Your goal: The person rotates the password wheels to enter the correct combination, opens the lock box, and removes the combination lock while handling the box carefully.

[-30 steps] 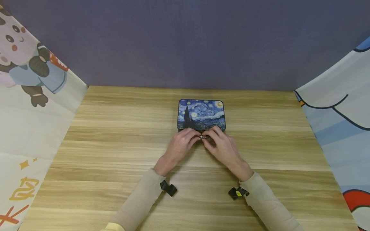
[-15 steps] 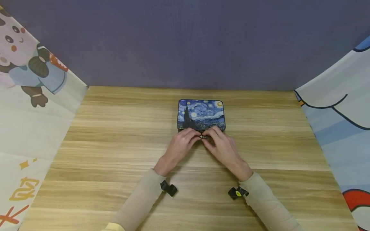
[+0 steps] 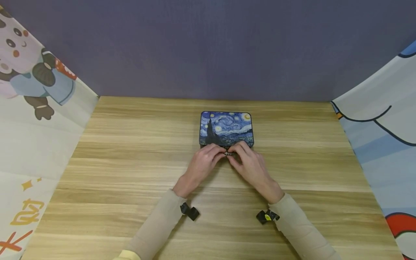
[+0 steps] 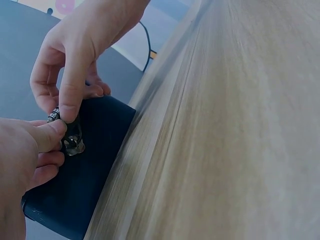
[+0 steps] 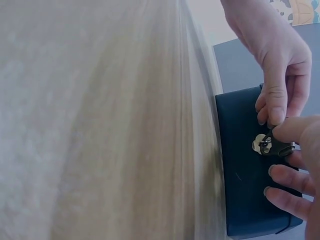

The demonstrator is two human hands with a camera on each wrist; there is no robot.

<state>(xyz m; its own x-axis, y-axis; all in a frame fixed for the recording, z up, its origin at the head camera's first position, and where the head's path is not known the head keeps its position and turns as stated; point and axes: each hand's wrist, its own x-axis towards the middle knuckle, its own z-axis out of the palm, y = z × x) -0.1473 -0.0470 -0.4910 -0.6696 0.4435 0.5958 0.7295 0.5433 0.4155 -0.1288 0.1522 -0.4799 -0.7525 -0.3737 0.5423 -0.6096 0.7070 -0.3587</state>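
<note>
Before the front wall of the round-cornered Starry Night box (image 3: pixel 226 129), the left hand (image 3: pixel 204 159) and right hand (image 3: pixel 249 162) pinch a small, dark metal padlock (image 5: pixel 283 148) from opposite ends, thumbs against fingers, probably to steady something so small. It sits at a shiny clasp plate (image 5: pixel 258 144) on the box's smooth, dark-blue front.

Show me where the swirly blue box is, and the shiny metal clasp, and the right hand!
Swirly blue box (image 3: pixel 227 128): head view, middle of its pictured top.
Shiny metal clasp (image 5: pixel 257 144): right wrist view, on its pale plate.
Right hand (image 3: pixel 251 167): head view, back of the hand.
</note>
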